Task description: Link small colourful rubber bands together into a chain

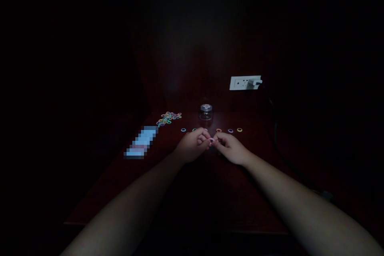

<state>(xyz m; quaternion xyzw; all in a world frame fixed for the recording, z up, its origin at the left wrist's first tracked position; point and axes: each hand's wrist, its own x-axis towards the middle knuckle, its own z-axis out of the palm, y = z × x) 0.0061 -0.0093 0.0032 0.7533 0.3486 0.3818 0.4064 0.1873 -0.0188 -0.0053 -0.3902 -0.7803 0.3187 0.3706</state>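
Note:
Both of my hands meet above the middle of the dark red table. Between their fingertips is a small pink hair tie (211, 139), shaped like a ring. My left hand (193, 144) pinches its left side, and my right hand (230, 147) pinches its right side. Just beyond my fingers runs a row of similar ties: a blue one (183, 130), a green one (194, 130) partly covered by my left hand, a pinkish one (205, 129), an orange one (219, 130), a purple one (230, 131) and a yellow one (239, 130).
A clear lidded jar (205, 113) stands behind the row. At the back left lies a pile of colourful hair ties (168, 117), with a blurred-out bright rectangle (141, 142) nearer me. On the wall, a socket (245, 83) holds a plug; its dark cable (275, 136) trails down the right side.

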